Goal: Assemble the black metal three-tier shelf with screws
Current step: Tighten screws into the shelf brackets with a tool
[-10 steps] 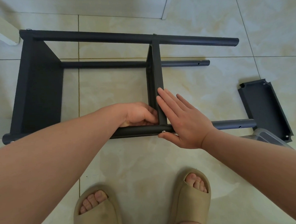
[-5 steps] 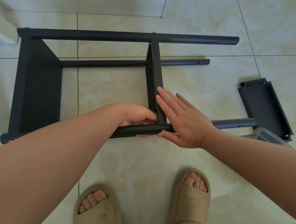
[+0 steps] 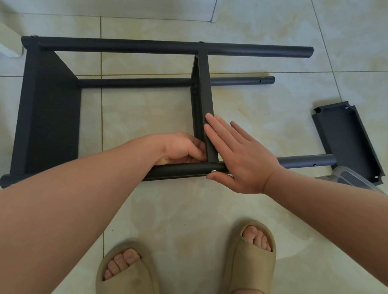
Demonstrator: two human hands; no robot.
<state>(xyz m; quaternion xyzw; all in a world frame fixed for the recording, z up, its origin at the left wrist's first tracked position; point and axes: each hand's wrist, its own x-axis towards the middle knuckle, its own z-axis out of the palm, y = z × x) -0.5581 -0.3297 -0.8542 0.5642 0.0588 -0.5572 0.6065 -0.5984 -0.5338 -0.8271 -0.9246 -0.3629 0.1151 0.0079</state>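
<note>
The shelf frame [image 3: 52, 113] is lying mid-frame on the floor [image 3: 271, 19]. The right hand [image 3: 238, 158] is pressing flat-fingered against its middle tier [image 3: 205, 87], and the left hand [image 3: 182, 148] is curling at the corner (hold unclear). It is probably rigid steel, best taken by the posts [image 3: 301, 161].

1. We see the black shelf frame [image 3: 47, 114] lying sideways on the tiles [image 3: 142, 118], with 2 tiers fitted.
2. A silver screw [image 3: 214, 171] sits in the near pole [image 3: 178, 170], at the middle tier [image 3: 205, 85].
3. The 3rd tier [image 3: 345, 139] lies loose, right of the pole ends.
</note>
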